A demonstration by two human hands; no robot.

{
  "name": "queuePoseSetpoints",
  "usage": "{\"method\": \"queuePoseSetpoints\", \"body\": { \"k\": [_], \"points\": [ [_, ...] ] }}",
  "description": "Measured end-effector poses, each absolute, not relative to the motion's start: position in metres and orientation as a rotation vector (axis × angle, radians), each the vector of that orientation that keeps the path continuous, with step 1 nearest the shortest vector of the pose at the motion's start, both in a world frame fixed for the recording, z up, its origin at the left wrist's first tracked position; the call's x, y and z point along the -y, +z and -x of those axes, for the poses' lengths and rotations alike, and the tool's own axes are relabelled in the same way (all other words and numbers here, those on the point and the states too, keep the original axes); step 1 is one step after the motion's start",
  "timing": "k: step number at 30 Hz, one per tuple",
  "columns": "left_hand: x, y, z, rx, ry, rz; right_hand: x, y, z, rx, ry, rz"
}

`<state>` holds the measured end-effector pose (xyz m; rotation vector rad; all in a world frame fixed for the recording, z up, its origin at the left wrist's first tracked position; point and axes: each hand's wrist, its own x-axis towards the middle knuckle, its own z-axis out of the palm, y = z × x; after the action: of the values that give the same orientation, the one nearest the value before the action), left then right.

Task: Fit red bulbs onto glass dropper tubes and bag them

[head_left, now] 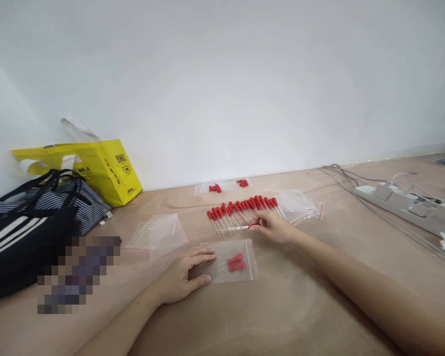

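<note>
My right hand (274, 226) pinches a glass dropper (239, 228) by its red rubber bulb, with the tube pointing left. Just behind it lies a row of several droppers (241, 205), red bulbs away from me and glass tubes towards me. My left hand (181, 273) rests at the left edge of a clear zip-lock bag (217, 247), its thumb and fingers apart. Inside that bag lie two droppers (235, 262), bulbs to the right near the zip end. The ends of their tubes are hard to make out.
Empty clear bags (163, 232) lie left of the row, and more bags (298, 205) lie right. By the wall is a bag of red-bulbed droppers (222, 188). A yellow bag (111, 173) and dark bags stand left; a power strip (411, 202) with cables lies right.
</note>
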<state>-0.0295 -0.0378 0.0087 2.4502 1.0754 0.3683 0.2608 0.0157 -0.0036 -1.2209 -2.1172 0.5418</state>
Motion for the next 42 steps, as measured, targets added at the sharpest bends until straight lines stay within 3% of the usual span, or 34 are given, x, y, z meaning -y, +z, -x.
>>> {"method": "queuePoseSetpoints", "body": {
  "k": [9,37,42],
  "points": [
    [0.037,0.008,0.030,-1.106,0.327,-2.430,0.005,-0.008,-0.345,2.206,0.743,1.241],
    [0.036,0.008,0.029,-1.185,0.312,-2.461,0.016,-0.009,-0.296,2.115,0.731,1.207],
    [0.038,0.009,0.027,-1.205,0.294,-2.442,0.020,-0.022,-0.261,1.966,0.918,1.102]
  ]
}}
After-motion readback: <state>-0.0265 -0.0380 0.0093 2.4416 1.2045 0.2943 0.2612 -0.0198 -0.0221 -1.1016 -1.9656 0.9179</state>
